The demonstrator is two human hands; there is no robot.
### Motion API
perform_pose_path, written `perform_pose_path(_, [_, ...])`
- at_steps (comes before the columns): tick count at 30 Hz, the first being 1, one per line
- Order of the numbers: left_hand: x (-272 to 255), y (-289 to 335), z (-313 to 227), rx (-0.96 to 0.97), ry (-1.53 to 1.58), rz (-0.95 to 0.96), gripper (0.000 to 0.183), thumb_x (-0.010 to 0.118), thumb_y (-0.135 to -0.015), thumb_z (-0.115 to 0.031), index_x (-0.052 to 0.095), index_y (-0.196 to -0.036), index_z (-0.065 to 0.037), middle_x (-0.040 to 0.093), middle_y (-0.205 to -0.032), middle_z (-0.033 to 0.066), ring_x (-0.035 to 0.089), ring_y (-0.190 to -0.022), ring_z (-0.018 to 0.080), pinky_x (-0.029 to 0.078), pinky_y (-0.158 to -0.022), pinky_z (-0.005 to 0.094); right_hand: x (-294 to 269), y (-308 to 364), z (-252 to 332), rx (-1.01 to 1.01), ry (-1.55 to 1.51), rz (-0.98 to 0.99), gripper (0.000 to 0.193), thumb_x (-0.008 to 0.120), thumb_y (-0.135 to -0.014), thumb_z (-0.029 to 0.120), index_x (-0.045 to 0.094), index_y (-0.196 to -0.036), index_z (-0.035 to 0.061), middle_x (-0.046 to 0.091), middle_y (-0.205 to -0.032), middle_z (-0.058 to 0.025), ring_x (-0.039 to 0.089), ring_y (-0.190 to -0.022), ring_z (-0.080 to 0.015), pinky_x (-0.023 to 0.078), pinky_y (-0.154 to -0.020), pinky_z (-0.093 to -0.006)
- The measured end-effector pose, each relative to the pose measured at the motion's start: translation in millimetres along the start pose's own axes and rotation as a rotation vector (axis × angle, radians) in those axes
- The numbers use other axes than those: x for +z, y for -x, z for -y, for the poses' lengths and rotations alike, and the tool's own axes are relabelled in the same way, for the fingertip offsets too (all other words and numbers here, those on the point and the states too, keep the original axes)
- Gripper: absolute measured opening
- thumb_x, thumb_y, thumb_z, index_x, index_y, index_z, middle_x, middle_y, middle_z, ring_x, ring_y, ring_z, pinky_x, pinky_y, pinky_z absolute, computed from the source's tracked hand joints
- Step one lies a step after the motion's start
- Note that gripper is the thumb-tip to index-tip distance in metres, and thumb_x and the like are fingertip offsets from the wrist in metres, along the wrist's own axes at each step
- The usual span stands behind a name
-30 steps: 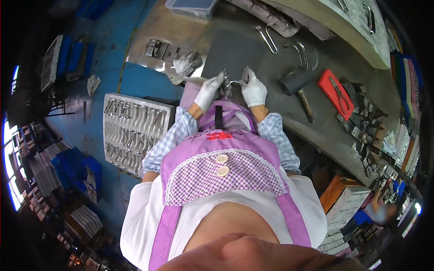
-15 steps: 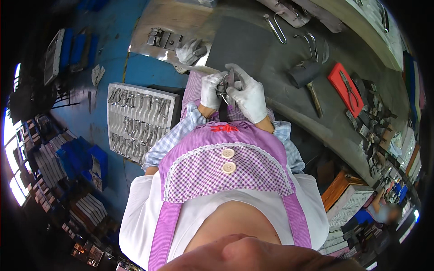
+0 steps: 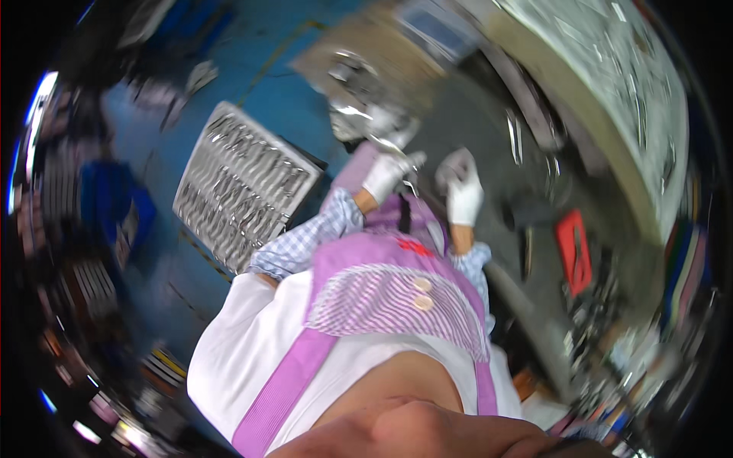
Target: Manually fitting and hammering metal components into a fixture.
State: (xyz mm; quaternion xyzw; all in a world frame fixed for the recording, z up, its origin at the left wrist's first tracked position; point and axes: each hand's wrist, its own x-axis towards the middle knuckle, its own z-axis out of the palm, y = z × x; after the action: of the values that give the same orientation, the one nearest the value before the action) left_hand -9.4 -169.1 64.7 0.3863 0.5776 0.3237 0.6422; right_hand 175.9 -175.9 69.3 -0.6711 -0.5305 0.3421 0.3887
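Observation:
My left hand (image 3: pixel 387 176), in a white glove, is closed near my lap. A small shiny metal piece (image 3: pixel 411 185) shows at its fingers, too smeared to tell its shape. My right hand (image 3: pixel 464 200), also gloved in white, is apart from the left, by the bench edge. Its fingers are closed on a rounded grey pad-like piece (image 3: pixel 456 165) whose exact kind is blurred.
To my left stands a pale tray (image 3: pixel 217 114) with rows of shiny metal parts. The dark bench top (image 3: pixel 489 107) carries bent metal rods (image 3: pixel 514 137), a red holder (image 3: pixel 573 252) and a wooden tool handle (image 3: pixel 528 253). A metal fixture (image 3: pixel 351 72) lies farther ahead.
My hands were together around the metal piece and the grey piece. They have moved apart, the right one going right with the grey piece. The whole view has swung and blurred.

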Motion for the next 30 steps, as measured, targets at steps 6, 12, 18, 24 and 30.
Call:
perform_pose_path(6, [-135, 24, 70, -0.06, -0.054, -0.343, 0.05, 0.078, -0.082, -0.041, 0.07, -0.102, 0.005, 0.07, -0.077, 0.0103, 0.067, -0.068, 0.0145, 0.054, -0.059, 0.0277, -4, -22, -55, -0.224, 0.658, -0.061, 0.05, 0.063, -0.086, 0.017, 0.055, -0.134, 0.0096, 0.058, -0.127, -0.0189, 0.055, -0.115, -0.037, 0.043, -0.098, -0.0476])
perform_pose_path(12, [-323, 69, 164, -0.173, -0.494, -0.778, 0.043, 0.066, -0.086, -0.049, 0.076, -0.103, -0.01, 0.074, -0.094, 0.0133, 0.071, -0.084, 0.0289, 0.055, -0.079, 0.036, 18, -26, -82, -0.476, 0.833, -0.22, 0.034, 0.058, -0.088, 0.018, 0.063, -0.121, 0.01, 0.059, -0.114, -0.0156, 0.056, -0.103, -0.036, 0.045, -0.089, -0.0478])
perform_pose_path(18, [-453, 32, 265, -0.037, -0.629, -0.828, 0.039, 0.07, -0.083, -0.036, 0.072, -0.114, -0.011, 0.067, -0.119, 0.0176, 0.063, -0.112, 0.0322, 0.049, -0.096, 0.0389, 6, -39, -83, -0.339, 0.819, -0.144, 0.035, 0.063, -0.083, 0.015, 0.066, -0.118, 0.0131, 0.06, -0.116, -0.0155, 0.056, -0.108, -0.036, 0.045, -0.094, -0.047])
perform_pose_path(24, [-489, -37, 351, 0.077, -0.523, -0.902, 0.019, 0.072, -0.082, -0.027, 0.077, -0.1, -0.021, 0.07, -0.111, 0.0129, 0.065, -0.105, 0.0321, 0.051, -0.094, 0.0389, 4, -23, -75, -0.273, 0.884, 0.027, 0.042, 0.066, -0.08, 0.013, 0.064, -0.122, 0.0131, 0.058, -0.124, -0.0158, 0.056, -0.114, -0.0362, 0.045, -0.097, -0.0453])
perform_pose_path(30, [-486, -92, 338, -0.091, -0.667, -0.833, 0.025, 0.063, -0.085, -0.018, 0.074, -0.107, -0.017, 0.07, -0.107, 0.0164, 0.065, -0.105, 0.0335, 0.051, -0.094, 0.042, 12, -1, -81, -0.318, 0.983, -0.072, 0.048, 0.064, -0.08, 0.01, 0.059, -0.128, 0.0122, 0.055, -0.132, -0.0157, 0.053, -0.117, -0.0368, 0.044, -0.1, -0.0449])
